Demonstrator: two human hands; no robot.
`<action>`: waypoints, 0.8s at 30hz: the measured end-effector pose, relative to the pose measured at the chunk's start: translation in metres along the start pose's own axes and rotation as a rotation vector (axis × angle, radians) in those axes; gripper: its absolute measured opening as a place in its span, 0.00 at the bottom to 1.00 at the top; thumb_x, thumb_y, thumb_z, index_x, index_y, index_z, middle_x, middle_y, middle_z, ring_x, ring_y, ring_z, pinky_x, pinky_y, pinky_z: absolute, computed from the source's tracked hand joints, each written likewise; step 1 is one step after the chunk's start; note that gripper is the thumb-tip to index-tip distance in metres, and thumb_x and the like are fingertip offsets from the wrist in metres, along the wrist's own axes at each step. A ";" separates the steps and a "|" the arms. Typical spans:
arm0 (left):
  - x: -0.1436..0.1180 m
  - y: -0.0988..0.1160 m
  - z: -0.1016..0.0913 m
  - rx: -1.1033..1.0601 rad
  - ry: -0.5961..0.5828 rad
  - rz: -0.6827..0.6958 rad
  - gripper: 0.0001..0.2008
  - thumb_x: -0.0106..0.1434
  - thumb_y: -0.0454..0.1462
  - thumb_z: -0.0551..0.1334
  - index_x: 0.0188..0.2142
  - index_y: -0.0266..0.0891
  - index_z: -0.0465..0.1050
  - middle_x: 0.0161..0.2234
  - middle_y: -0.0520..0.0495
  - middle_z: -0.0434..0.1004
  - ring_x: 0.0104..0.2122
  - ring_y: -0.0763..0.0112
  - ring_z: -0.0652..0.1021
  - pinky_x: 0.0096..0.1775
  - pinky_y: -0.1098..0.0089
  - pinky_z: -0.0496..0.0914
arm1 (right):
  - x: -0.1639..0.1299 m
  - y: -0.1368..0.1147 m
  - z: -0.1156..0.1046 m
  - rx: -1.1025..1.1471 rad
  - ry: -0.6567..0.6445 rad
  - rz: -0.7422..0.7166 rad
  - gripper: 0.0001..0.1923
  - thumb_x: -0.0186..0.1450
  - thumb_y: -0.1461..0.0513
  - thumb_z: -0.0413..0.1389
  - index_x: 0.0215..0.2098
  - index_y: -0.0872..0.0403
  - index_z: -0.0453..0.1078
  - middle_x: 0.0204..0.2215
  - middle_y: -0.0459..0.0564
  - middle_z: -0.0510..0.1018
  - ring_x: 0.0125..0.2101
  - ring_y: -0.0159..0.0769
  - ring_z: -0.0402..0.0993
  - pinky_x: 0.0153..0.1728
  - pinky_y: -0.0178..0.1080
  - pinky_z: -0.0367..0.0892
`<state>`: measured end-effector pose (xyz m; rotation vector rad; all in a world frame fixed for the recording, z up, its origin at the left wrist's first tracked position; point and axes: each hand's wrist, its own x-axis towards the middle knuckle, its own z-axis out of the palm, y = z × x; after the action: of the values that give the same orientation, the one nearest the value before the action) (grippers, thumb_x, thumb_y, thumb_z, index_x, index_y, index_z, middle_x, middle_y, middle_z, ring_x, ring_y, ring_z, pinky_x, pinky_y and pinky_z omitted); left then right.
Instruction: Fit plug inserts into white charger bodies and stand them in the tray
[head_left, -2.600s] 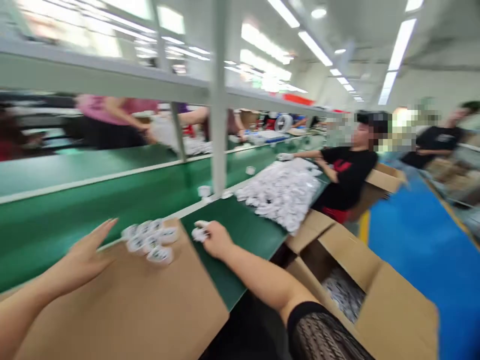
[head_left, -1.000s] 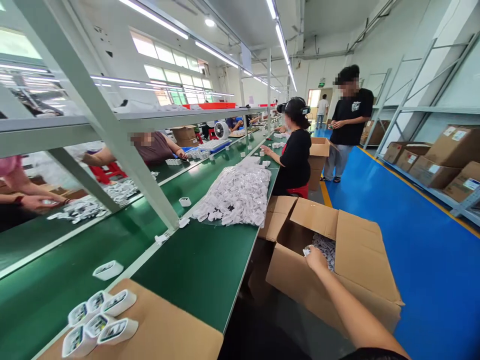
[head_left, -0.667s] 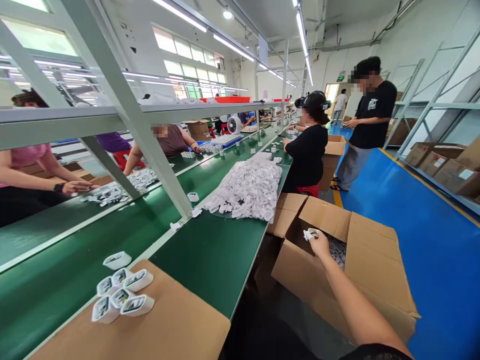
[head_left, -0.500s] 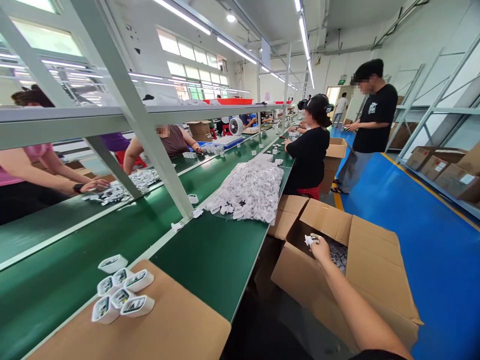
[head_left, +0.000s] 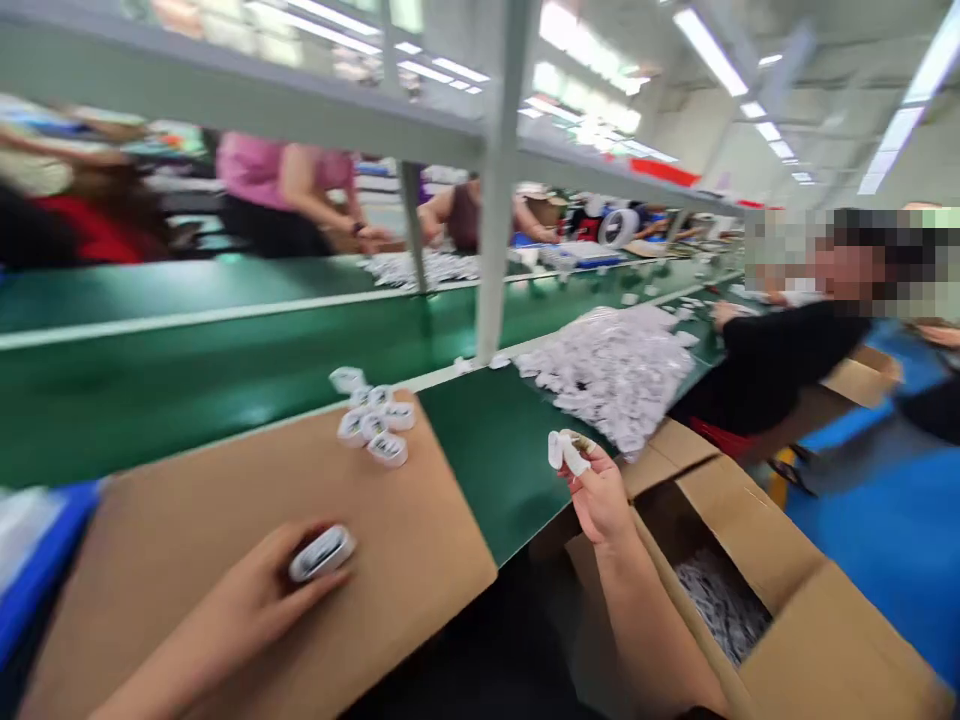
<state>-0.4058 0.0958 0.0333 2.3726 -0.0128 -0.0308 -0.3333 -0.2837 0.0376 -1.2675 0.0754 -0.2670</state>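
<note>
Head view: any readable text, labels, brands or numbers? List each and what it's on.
None can be read; the picture is motion-blurred.
White plugs on the cardboard sheet: dark print on their faces, too blurred.
White plug in the left hand: no marking legible.
White plugs in the right hand: no marking legible.
Open cardboard box: no label shows.
Red strip on the far shelf: no text shows.

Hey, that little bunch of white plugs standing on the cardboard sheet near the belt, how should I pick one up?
Take an outer one of the white plugs, on the edge of the bunch facing you. Come from above and pinch its two flat sides; they seem to stand on end, packed close on the cardboard sheet, so inner ones leave fingers no room. The blur hides detail.
</note>
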 end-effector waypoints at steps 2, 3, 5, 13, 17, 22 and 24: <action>-0.012 -0.014 0.014 -0.091 0.053 -0.048 0.29 0.58 0.60 0.68 0.50 0.45 0.74 0.48 0.47 0.80 0.47 0.51 0.80 0.48 0.56 0.78 | -0.001 -0.002 0.037 0.064 -0.183 0.148 0.23 0.52 0.50 0.75 0.43 0.49 0.82 0.41 0.50 0.83 0.32 0.32 0.74 0.30 0.35 0.71; -0.014 -0.017 0.019 -0.126 0.087 -0.036 0.26 0.60 0.57 0.67 0.48 0.42 0.74 0.47 0.44 0.80 0.46 0.53 0.80 0.49 0.57 0.76 | -0.001 -0.002 0.052 0.064 -0.256 0.214 0.24 0.51 0.50 0.76 0.43 0.48 0.82 0.42 0.50 0.83 0.32 0.32 0.74 0.30 0.35 0.71; -0.013 -0.019 0.025 -0.175 0.149 0.019 0.18 0.66 0.51 0.64 0.45 0.41 0.75 0.46 0.43 0.79 0.46 0.58 0.78 0.51 0.60 0.74 | -0.001 0.002 0.077 0.035 -0.374 0.318 0.24 0.51 0.49 0.76 0.44 0.48 0.82 0.44 0.50 0.83 0.33 0.33 0.74 0.30 0.35 0.71; -0.009 -0.019 0.016 -0.370 0.198 0.109 0.10 0.62 0.41 0.69 0.41 0.39 0.77 0.40 0.45 0.78 0.41 0.64 0.77 0.45 0.65 0.71 | -0.017 0.027 0.143 -0.256 -0.697 0.200 0.17 0.59 0.50 0.71 0.42 0.48 0.81 0.41 0.50 0.82 0.35 0.36 0.75 0.38 0.41 0.74; -0.008 -0.023 0.013 -0.380 0.199 0.128 0.10 0.62 0.39 0.70 0.42 0.38 0.78 0.40 0.45 0.78 0.41 0.64 0.77 0.46 0.65 0.71 | -0.028 0.027 0.171 -0.446 -0.867 0.012 0.17 0.64 0.56 0.67 0.51 0.48 0.77 0.38 0.49 0.80 0.35 0.35 0.77 0.41 0.41 0.76; -0.006 -0.028 0.016 -0.399 0.211 0.155 0.10 0.61 0.37 0.70 0.42 0.37 0.79 0.41 0.44 0.78 0.42 0.63 0.78 0.47 0.65 0.71 | -0.026 0.024 0.191 -0.521 -1.088 0.051 0.12 0.65 0.56 0.66 0.46 0.49 0.79 0.36 0.48 0.77 0.31 0.32 0.77 0.33 0.36 0.76; -0.006 -0.029 0.016 -0.420 0.210 0.154 0.10 0.61 0.36 0.70 0.43 0.37 0.80 0.41 0.44 0.78 0.42 0.63 0.78 0.47 0.65 0.71 | -0.022 0.026 0.194 -0.524 -1.128 0.154 0.17 0.61 0.55 0.70 0.47 0.50 0.79 0.39 0.49 0.78 0.33 0.34 0.78 0.35 0.37 0.78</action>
<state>-0.4123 0.1058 0.0015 1.9391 -0.0798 0.2646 -0.3116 -0.0907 0.0696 -1.7597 -0.7617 0.6615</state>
